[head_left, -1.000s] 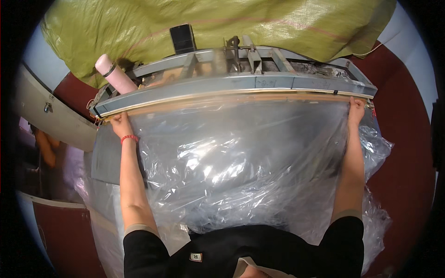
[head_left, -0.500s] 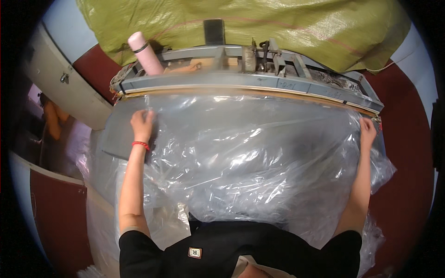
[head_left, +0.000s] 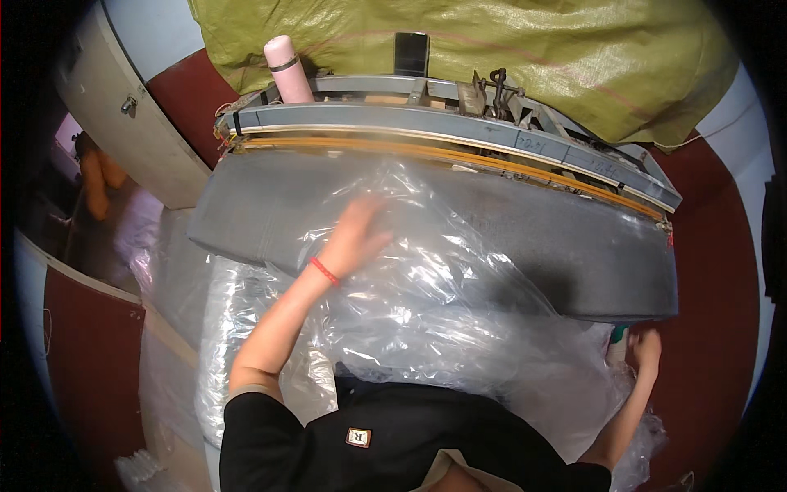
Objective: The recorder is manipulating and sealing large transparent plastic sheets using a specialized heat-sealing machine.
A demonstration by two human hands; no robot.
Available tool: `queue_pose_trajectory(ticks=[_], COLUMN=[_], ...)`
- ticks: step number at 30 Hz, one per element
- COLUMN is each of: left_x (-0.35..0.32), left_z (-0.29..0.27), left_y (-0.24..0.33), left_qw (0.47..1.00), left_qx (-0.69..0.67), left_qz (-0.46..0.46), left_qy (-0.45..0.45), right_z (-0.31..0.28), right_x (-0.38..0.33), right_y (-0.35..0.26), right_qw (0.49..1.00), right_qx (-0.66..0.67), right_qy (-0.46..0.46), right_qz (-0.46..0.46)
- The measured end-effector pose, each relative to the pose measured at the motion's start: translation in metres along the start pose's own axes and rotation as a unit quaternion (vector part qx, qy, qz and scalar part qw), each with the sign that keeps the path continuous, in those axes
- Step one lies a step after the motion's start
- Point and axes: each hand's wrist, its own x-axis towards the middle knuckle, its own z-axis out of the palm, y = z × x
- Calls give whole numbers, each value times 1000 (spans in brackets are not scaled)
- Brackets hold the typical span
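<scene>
Clear film (head_left: 434, 332) lies before you and partly over the grey counter (head_left: 602, 258).
Your right hand (head_left: 645, 348) is beside a green-white thing (head_left: 618, 334); I cannot tell its fingers' state. Farther, your blurred left hand (head_left: 355, 242) is at the film, fingers wide; behind stands a metal frame (head_left: 393, 120).

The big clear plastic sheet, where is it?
In the head view, the big clear plastic sheet lies mid-picture, over part of the gray surface and down toward the black shirt, with the left hand over it.
</scene>
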Motion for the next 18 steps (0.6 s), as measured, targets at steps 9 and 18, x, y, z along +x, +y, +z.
queue_pose_trajectory(ticks=[9,18], left_x=[-2,1], left_z=[12,-25], left_y=[33,5], left_qw=[996,982], left_qx=[69,61], left_qz=[45,15], left_qy=[-31,178], right_z=[-80,-20], right_x=[96,110], right_y=[-440,-549], right_qw=[807,670], right_qx=[441,670], right_qy=[-25,-190], right_qz=[-392,-258])
